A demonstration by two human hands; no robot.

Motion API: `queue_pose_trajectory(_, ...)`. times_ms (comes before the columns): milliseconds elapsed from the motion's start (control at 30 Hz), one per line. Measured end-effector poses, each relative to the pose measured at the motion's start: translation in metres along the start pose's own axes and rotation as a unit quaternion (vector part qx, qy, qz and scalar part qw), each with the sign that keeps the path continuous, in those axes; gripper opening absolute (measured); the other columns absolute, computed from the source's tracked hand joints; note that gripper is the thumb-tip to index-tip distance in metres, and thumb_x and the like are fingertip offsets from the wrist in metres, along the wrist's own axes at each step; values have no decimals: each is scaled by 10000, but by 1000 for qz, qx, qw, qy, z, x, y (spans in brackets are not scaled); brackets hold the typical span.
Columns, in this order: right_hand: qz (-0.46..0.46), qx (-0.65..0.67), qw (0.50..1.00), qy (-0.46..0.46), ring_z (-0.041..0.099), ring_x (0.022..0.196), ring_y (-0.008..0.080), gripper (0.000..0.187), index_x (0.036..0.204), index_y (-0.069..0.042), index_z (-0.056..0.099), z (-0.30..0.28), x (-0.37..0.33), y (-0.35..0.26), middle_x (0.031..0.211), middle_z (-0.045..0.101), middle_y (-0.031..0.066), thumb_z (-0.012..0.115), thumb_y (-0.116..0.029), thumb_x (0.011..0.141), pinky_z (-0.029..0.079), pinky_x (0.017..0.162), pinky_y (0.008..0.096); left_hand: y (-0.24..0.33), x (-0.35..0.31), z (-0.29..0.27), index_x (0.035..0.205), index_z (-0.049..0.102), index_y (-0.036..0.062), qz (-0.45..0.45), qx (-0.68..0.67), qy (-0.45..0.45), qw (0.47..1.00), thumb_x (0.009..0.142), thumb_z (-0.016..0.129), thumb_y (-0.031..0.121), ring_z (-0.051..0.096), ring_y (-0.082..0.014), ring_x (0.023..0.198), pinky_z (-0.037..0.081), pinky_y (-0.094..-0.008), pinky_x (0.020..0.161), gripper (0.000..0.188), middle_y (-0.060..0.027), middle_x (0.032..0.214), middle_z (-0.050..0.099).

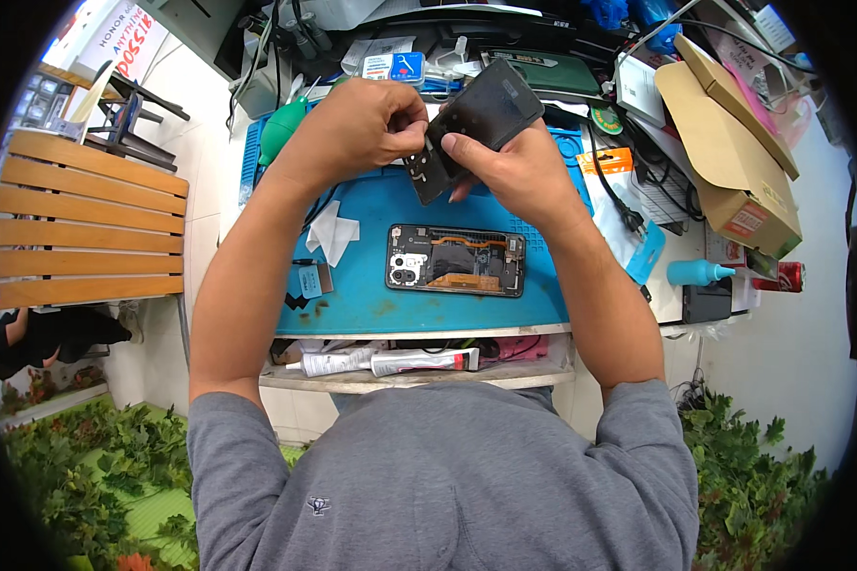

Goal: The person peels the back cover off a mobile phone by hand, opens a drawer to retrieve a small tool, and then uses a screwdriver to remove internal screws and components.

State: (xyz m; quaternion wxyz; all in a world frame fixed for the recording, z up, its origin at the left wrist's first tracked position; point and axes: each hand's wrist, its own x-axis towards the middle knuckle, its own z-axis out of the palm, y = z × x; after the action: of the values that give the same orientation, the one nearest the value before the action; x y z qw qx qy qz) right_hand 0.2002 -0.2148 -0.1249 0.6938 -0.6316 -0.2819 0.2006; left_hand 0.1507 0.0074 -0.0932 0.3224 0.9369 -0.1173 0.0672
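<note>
While the right grip (522,173) holds a flat black panel (490,107) near its middle, with the thumb on top, the left grip (364,126) has its fingers bunched right by the panel's left end. I cannot tell if the left one pinches anything there. The panel is up in the air over the back part of the surface (545,306), tipped so its far end points up and right. It looks thin, light and stiff, and its smooth face could be slippery. It might crack if it bends, so its two long edges seem best to hold. Nearer the front edge of the surface, an open phone (455,260) lies flat with its insides showing. It is likely heavier, and its thin orange strips (462,283) look easy to tear, so the outer rim seems safest to touch. Left of it lies a soft white cloth (333,231). Toward the surface's back left corner is a green blower (281,130), which looks squishy.
</note>
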Motion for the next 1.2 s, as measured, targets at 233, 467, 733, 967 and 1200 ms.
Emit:
queue_pose_trajectory(233,14,5,1000,5,736,634,167,174,1064,42,739,-2,1,1,841,768,94,710,-106,977,609,551,311,1,3,9,953,728,-12,38,74,43,996,877,805,134,719,-241,719,574,-340,691,182,-142,834,741)
queue_pose_trajectory(467,46,29,998,23,756,639,191,188,1037,65,742,-5,2,0,836,771,121,716,-107,966,623,558,318,5,6,16,944,720,9,36,124,62,990,870,797,171,740,-292,756,587,-370,712,194,-142,863,749)
queue_pose_trajectory(733,67,44,997,18,756,706,205,220,1159,64,711,-7,2,-2,930,770,130,748,-56,978,647,576,335,7,7,20,938,711,31,30,172,69,982,869,790,183,747,-305,783,582,-392,713,184,-135,876,746)
queue_pose_trajectory(967,53,106,993,2,743,710,204,343,1296,43,630,-8,0,3,1028,742,129,734,-58,986,651,558,346,13,3,18,885,690,74,59,180,103,976,825,800,192,724,-322,758,571,-418,684,173,-116,847,723)
queue_pose_trajectory(1200,56,91,994,2,747,718,202,334,1308,49,633,-8,-2,2,1034,747,125,727,-64,1008,647,558,341,12,0,22,863,678,74,64,189,123,972,834,797,180,735,-303,766,589,-410,698,162,-107,865,731)
